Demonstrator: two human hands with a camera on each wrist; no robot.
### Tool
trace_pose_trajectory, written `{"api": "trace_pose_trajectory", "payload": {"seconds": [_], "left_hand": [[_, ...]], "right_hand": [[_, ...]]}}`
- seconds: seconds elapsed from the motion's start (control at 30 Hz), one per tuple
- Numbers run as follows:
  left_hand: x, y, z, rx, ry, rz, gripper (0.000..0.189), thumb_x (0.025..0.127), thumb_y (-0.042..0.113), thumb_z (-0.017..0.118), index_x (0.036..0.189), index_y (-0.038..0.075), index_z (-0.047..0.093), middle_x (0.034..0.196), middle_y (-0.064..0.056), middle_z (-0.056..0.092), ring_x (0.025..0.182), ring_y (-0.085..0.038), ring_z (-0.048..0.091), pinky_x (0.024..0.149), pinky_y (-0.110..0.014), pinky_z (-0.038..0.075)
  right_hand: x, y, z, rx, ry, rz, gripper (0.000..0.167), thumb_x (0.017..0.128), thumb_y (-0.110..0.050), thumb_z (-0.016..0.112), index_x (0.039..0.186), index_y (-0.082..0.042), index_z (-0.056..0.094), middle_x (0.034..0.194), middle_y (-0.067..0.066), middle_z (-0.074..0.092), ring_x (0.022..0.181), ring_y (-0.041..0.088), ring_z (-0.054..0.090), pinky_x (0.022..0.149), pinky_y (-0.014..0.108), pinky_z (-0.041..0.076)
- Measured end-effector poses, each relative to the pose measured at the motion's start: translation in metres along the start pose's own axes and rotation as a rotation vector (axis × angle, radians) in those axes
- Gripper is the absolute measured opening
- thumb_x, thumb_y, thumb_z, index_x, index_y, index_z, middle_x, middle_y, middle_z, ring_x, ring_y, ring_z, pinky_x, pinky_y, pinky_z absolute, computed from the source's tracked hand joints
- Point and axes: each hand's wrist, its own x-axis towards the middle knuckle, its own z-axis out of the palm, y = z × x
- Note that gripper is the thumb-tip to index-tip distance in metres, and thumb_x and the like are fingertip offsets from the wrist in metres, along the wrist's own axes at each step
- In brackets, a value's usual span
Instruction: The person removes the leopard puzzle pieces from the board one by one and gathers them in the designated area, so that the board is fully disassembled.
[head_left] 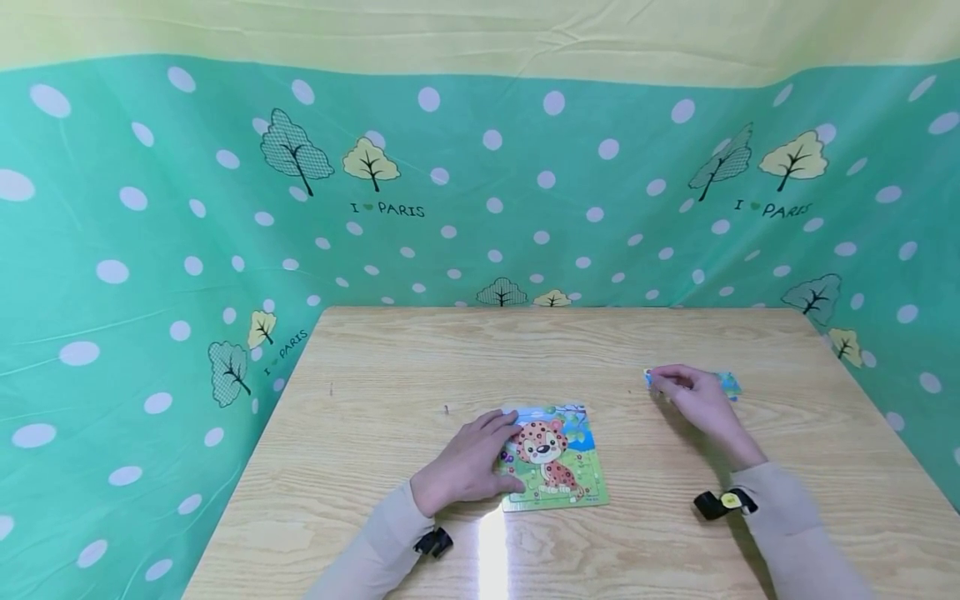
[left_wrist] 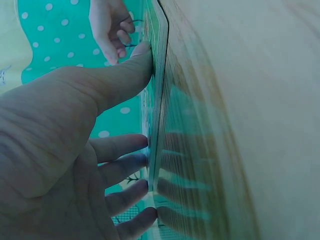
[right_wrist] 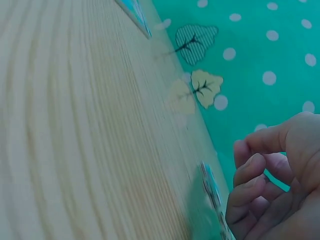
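A square jigsaw puzzle point(head_left: 558, 467) with a spotted leopard cub lies on the wooden table. My left hand point(head_left: 468, 458) rests on its left side, fingertips at the upper left and thumb near the lower left. In the left wrist view, the left thumb point(left_wrist: 125, 75) lies over the puzzle's edge point(left_wrist: 161, 60), fingers spread apart. To the right, my right hand point(head_left: 697, 400) hovers over some blue puzzle pieces point(head_left: 729, 383), partly hiding them. The right wrist view shows its fingers loosely curled, nothing visible between them, beside the flat pieces point(right_wrist: 212, 187).
A green polka-dot cloth point(head_left: 525, 183) with printed trees hangs behind the table point(head_left: 390, 358) and along its sides. Black straps point(head_left: 433, 543) are on both wrists. A small dark mark point(head_left: 446, 409) shows on the tabletop left of the puzzle.
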Motion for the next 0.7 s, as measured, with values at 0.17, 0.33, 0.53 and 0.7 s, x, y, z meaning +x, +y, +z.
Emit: {"api": "trace_pose_trajectory", "payload": {"seconds": [0.17,0.33,0.53,0.7], "left_hand": [[0.0,0.0,0.001,0.004,0.017,0.012,0.089,0.086,0.055,0.085,0.156,0.01,0.052,0.172,-0.008,0.039,0.16,-0.032,0.034,0.129,-0.056,0.036],[0.0,0.0,0.001,-0.014,0.031,0.017,0.082,0.085,0.053,0.086,0.149,0.012,0.058,0.171,-0.009,0.04,0.16,-0.033,0.035,0.129,-0.056,0.036],[0.001,-0.001,0.0,-0.023,0.048,0.018,0.062,0.083,0.052,0.088,0.127,0.015,0.066,0.17,-0.01,0.042,0.159,-0.034,0.037,0.128,-0.057,0.037],[0.001,0.0,-0.001,-0.043,0.049,0.017,0.061,0.082,0.05,0.089,0.126,0.014,0.067,0.17,-0.011,0.042,0.159,-0.035,0.037,0.128,-0.057,0.036]], "right_hand": [[-0.002,-0.005,0.01,0.041,-0.05,-0.01,0.042,0.11,-0.032,0.059,0.137,0.0,0.066,0.097,0.012,0.068,0.064,0.011,0.054,0.053,0.026,0.048],[-0.004,-0.008,0.022,0.044,-0.07,-0.038,0.039,0.109,-0.03,0.062,0.133,0.0,0.069,0.098,0.012,0.07,0.062,0.009,0.053,0.054,0.026,0.048],[-0.008,-0.016,0.037,0.01,-0.094,-0.061,0.035,0.108,-0.027,0.064,0.13,-0.001,0.071,0.106,0.016,0.074,0.074,0.011,0.06,0.062,0.024,0.052],[-0.011,-0.022,0.052,-0.017,-0.117,-0.108,0.031,0.106,-0.025,0.066,0.127,-0.004,0.074,0.123,0.016,0.076,0.107,0.022,0.069,0.094,0.032,0.053]]}}
